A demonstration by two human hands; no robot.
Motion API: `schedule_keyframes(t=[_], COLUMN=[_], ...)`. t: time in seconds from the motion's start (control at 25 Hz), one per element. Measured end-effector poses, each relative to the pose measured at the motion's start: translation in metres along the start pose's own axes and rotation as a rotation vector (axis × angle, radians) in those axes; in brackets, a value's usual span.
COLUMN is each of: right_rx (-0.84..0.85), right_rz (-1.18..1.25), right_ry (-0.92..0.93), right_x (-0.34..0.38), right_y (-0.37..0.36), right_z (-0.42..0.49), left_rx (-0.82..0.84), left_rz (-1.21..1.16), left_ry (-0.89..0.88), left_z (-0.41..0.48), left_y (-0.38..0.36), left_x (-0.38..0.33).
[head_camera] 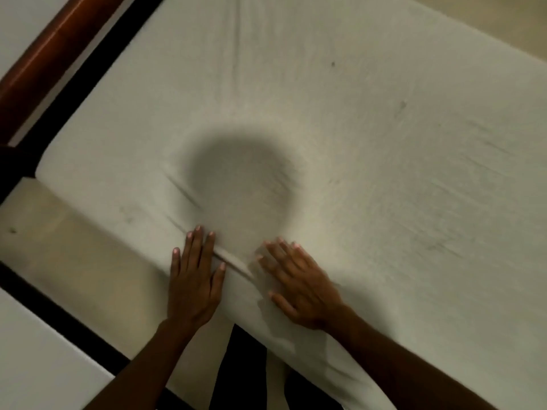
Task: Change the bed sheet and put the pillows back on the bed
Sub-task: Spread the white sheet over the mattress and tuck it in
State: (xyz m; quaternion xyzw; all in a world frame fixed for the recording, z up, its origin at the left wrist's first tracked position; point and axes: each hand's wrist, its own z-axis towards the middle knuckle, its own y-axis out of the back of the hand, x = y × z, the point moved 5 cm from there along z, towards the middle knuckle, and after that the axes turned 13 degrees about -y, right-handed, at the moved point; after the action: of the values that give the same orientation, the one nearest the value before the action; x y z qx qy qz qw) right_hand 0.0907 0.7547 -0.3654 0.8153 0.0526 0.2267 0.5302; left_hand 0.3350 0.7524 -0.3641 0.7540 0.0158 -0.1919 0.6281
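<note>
No containers here at all, just bed. The plain white cotton bed sheet [340, 128] is spread over the thick white mattress [68, 161] and covers nearly the whole view, running off the right side. It's mostly flat, with light wrinkles fanning out toward the upper middle and a few short creases near the hands. One ridge of bunched fabric sits right between the two hands.

Edge-wise, the near edge of the mattress runs diagonally from the left down to the bottom centre, and the sheet drapes over it there. Past the far-left edge there's a dark gap, then the glossy reddish-brown wooden bed rail [50, 51] slanting up to the top. A pale beige floor strip [59, 247] lies below the mattress corner on the left, crossed by a dark band. Plenty of open sheet ahead and to the right.

Left hand [194, 279] is palm-down, fingers straight and together, flat on the sheet at the near edge. Right hand [299, 282] is also palm-down, fingers slightly spread, a bit blurry. Neither is gripping anything, both just press on the fabric. A round dark shadow [239, 187] sits on the sheet just beyond the fingertips. No pillows in view.
</note>
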Motion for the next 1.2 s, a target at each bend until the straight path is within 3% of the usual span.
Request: schedule_keyframes(t=[0.08, 0.16, 0.36, 0.48, 0.56, 0.68, 0.8, 0.92, 1.08, 1.2], right_rx=[-0.072, -0.106, -0.053, 0.019, 0.023, 0.063, 0.082, -0.040, -0.044, 0.006], right_rz=[0.023, 0.018, -0.057, -0.069, -0.042, -0.075, -0.100, -0.009, -0.047, -0.119], right_ry=[-0.214, -0.293, -0.122, 0.015, 0.007, 0.064, 0.225, -0.017, -0.062, 0.104], right_x=[-0.024, -0.021, 0.034, 0.068, 0.086, 0.101, 0.107, 0.095, 0.095, 0.106], right_y=[0.014, 0.007, -0.040, -0.057, -0.062, -0.070, -0.066, -0.043, -0.061, -0.083], right_z=[0.005, 0.000, -0.028, -0.051, -0.061, -0.067, -0.071, -0.050, -0.039, -0.047], left_rx=[-0.074, -0.121, -0.205, -0.275, -0.301, -0.390, -0.615, -0.782, -0.810, -0.755], left_rz=[-0.029, -0.022, 0.056, -0.073, -0.163, -0.433, -0.866, -1.401, -1.655, -1.706], left_ry=[0.015, 0.051, 0.214, 0.340, 0.328, 0.431, 0.740, 1.031, 0.980, 0.999], left_z=[0.013, 0.032, 0.004, -0.038, -0.047, -0.043, -0.041, -0.031, -0.012, -0.018], left_y=[0.005, 0.007, -0.018, -0.027, -0.029, -0.030, -0.031, -0.031, -0.033, -0.044], left_x=[0.007, 0.023, 0.049, 0.045, 0.044, 0.047, 0.049, 0.057, 0.063, 0.080])
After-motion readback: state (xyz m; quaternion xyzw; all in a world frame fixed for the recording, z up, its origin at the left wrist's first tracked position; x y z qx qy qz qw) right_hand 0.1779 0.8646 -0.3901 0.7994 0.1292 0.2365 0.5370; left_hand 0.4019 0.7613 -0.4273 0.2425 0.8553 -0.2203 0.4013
